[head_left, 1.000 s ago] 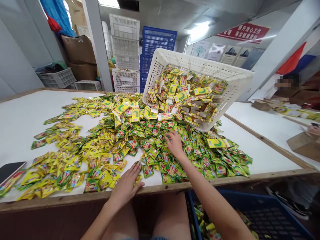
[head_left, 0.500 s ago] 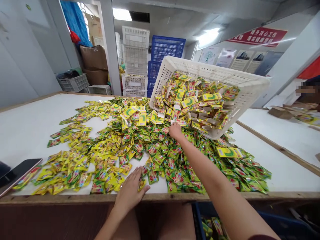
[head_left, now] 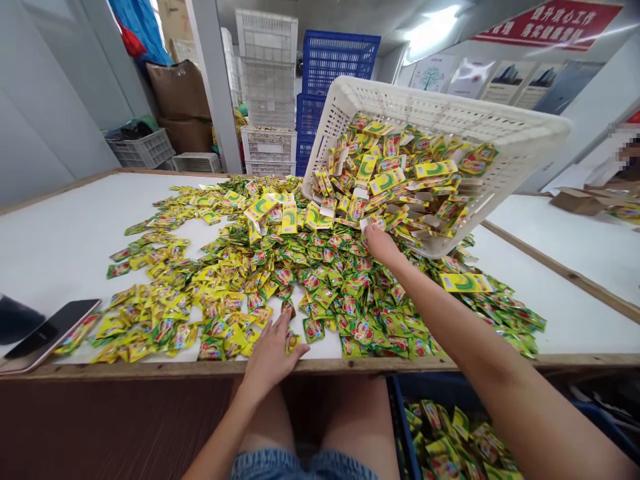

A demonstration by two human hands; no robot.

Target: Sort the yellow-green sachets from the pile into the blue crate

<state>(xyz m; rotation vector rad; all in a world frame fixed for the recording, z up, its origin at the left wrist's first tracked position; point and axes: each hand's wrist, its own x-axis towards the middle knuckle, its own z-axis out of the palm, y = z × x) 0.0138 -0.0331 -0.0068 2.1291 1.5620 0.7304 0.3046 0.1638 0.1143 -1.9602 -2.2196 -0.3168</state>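
My left hand [head_left: 274, 352] lies with fingers stretched out at the front of the white table, touching a few small foil sachets [head_left: 314, 328]. My right hand [head_left: 383, 245] reaches to the low lip of a tilted white plastic basket [head_left: 445, 110]. Its fingers are closed at the white flap of a small yellow carton [head_left: 377, 222]; the fingertips are partly hidden. Many similar cartons [head_left: 387, 181] with open flaps fill the basket. Beneath and in front of it spreads a large heap of yellow and green sachets [head_left: 220, 283].
A phone [head_left: 53, 333] and a dark cup [head_left: 17, 320] are at the left. Below the table edge, a blue crate [head_left: 407, 427] holds more packets. Stacked white crates [head_left: 267, 83] and blue crates [head_left: 340, 63] stand behind. A wooden strip [head_left: 565, 270] divides the table at right.
My right hand has shifted rightward along the basket's lip to another carton. My left hand stays by the sachets, its fingers slightly further forward. The view has tipped downward, showing more of the blue crate.
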